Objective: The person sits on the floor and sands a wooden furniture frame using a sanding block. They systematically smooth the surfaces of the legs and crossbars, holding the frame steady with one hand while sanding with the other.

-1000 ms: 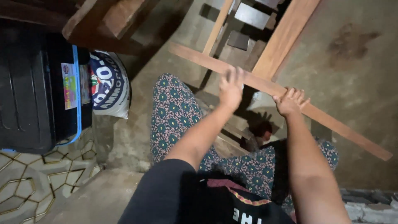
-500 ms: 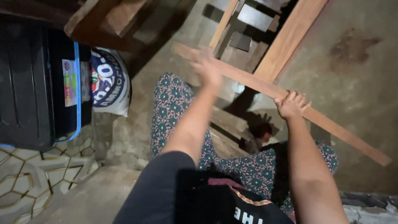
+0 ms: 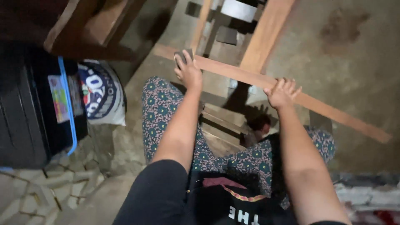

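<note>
Timber first: a long, narrow reddish-brown wooden batten [image 3: 333,112] runs slantwise across the view, from beside the upper left of the scene down to the lower right, raised off the ground in front of the seated person's knees. It looks stiff and fairly light for its length, smooth on the broad face, so it would likely pivot or wobble if held at one point only; the two spread holds suit it. The left hand [image 3: 188,73] presses a small dark grey block [image 3: 184,56] flat on the batten near its upper end, fingers curled over the block. The right hand [image 3: 282,92] is clenched around the batten's middle, fingers hooked over its top edge. Behind the batten stands a wooden frame of pale planks [image 3: 266,37]. Patterned blue-green trousers [image 3: 160,110] cover the legs below. Off to the left sit a white printed sack [image 3: 102,93] and a black plastic crate with a blue rim [image 3: 37,112], on a bare concrete floor [image 3: 358,62].
</note>
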